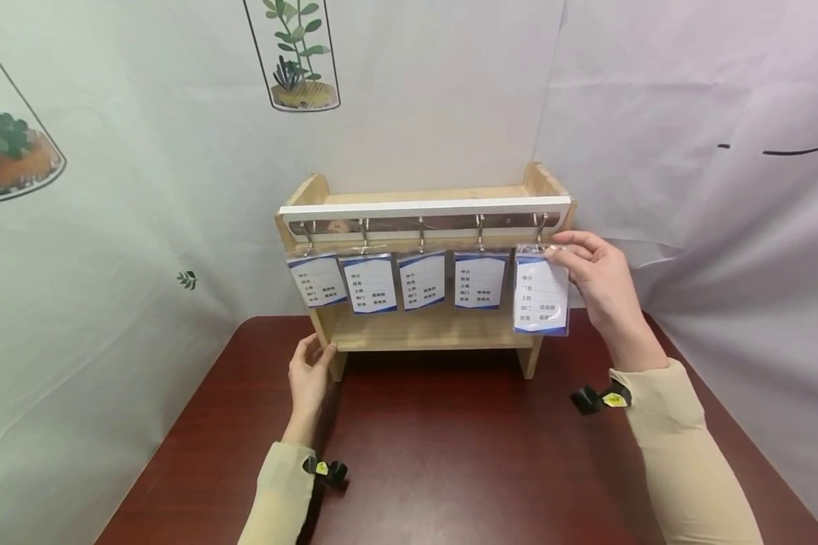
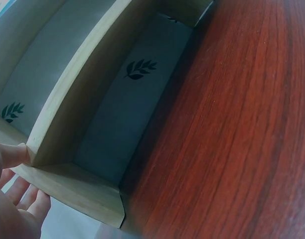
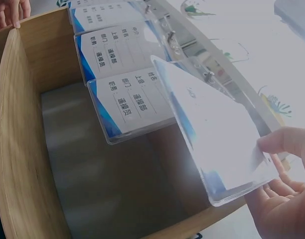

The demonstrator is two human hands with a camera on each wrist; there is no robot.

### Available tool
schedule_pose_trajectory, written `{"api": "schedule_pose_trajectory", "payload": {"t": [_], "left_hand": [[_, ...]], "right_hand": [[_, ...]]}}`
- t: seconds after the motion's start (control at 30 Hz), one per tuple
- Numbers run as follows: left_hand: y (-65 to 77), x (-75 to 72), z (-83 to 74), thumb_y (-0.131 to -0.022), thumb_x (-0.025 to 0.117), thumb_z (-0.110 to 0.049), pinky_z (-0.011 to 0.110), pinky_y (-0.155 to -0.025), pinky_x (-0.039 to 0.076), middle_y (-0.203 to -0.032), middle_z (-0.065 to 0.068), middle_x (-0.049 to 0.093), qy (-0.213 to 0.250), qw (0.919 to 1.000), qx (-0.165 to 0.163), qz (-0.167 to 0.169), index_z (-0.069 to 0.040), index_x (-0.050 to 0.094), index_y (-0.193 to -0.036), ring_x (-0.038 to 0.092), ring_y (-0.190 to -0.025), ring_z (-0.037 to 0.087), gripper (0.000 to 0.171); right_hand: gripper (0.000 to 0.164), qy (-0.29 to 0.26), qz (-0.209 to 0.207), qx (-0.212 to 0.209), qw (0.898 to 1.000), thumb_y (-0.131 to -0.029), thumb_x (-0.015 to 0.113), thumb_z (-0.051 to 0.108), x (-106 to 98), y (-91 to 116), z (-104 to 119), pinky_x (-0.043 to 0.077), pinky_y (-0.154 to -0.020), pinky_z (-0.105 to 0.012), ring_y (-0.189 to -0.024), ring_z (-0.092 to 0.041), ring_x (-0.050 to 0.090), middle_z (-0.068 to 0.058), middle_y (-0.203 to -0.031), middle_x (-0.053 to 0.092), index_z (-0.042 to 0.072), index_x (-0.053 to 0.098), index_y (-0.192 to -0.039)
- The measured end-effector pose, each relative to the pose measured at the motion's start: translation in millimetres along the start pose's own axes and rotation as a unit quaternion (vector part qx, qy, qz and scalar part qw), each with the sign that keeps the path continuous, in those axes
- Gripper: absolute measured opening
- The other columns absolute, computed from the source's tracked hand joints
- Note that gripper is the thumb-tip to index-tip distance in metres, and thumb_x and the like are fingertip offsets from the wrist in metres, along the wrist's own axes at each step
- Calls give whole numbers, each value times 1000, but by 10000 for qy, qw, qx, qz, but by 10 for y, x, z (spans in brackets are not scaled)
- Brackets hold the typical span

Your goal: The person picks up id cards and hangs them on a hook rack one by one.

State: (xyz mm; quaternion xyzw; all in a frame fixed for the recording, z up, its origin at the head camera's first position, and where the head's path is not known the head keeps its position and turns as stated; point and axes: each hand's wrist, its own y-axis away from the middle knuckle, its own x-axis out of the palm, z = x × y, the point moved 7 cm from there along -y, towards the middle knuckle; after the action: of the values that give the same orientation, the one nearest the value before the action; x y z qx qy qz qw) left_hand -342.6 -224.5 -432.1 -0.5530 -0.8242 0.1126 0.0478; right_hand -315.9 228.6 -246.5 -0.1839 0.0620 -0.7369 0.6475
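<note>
My right hand (image 1: pixel 596 276) pinches the top right corner of a clear-sleeved name badge (image 1: pixel 541 295), thumb in front and fingers behind. The badge's top lies at the rightmost hook (image 1: pixel 541 227) of a wooden rack (image 1: pixel 436 341). In the right wrist view this badge (image 3: pixel 212 134) tilts out in front of its neighbour. My left hand (image 1: pixel 309 371) grips the rack's lower left side. There its thumb (image 2: pixel 14 154) presses the shelf's front end while the fingers lie outside the side panel (image 2: pixel 77 191). Several similar badges (image 1: pixel 480 280) hang in a row from the other hooks.
The rack stands on a dark red wooden table (image 1: pixel 443 454). A metal hook strip (image 1: pixel 450 225) runs along its white front rail (image 1: pixel 423 206). Behind hangs a pale cloth (image 1: pixel 436 91) with printed plants. Each wrist wears a strapped black camera (image 1: pixel 589 399).
</note>
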Motion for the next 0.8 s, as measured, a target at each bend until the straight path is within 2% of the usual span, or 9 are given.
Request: {"api": "schedule_pose_trajectory", "payload": {"t": [0.17, 0.37, 0.63, 0.8], "left_hand": [[102, 11, -219, -95, 67, -3, 11, -80, 47, -129, 32, 60, -173, 9998, 71, -12, 8, 57, -131, 57, -121, 41, 39], [137, 18, -259, -95, 67, -2, 11, -81, 46, -129, 32, 60, -164, 9998, 67, -37, 9, 57, -131, 57, -122, 40, 39], [112, 22, -223, -95, 68, -2, 10, -79, 47, -128, 32, 61, -119, 9998, 143, -13, 9, 58, -130, 58, -120, 40, 39], [-31, 2, 65, -95, 71, -10, 11, -80, 47, -127, 27, 63, -89, 9997, 197, -114, 3, 60, -130, 60, -119, 35, 39]], "right_hand": [[13, -159, 140, 70, 9998, -89, 75, 2, -12, -13, -6, 48, -57, -17, -72, -4, 66, 3, -83, 76, 11, 76, -98], [13, -245, 194, 117, 9994, -90, 74, 2, -22, -12, -27, 47, -57, -16, -72, -5, 65, 2, -85, 77, 11, 78, -98], [14, -378, 88, 221, 9990, -88, 76, 2, -35, -17, -46, 49, -57, -18, -70, -7, 67, 1, -84, 76, 11, 78, -98], [16, -220, -55, 248, 9994, -87, 76, 0, -26, -36, -22, 48, -57, -18, -71, -7, 65, 1, -83, 76, 11, 78, -97]]}}
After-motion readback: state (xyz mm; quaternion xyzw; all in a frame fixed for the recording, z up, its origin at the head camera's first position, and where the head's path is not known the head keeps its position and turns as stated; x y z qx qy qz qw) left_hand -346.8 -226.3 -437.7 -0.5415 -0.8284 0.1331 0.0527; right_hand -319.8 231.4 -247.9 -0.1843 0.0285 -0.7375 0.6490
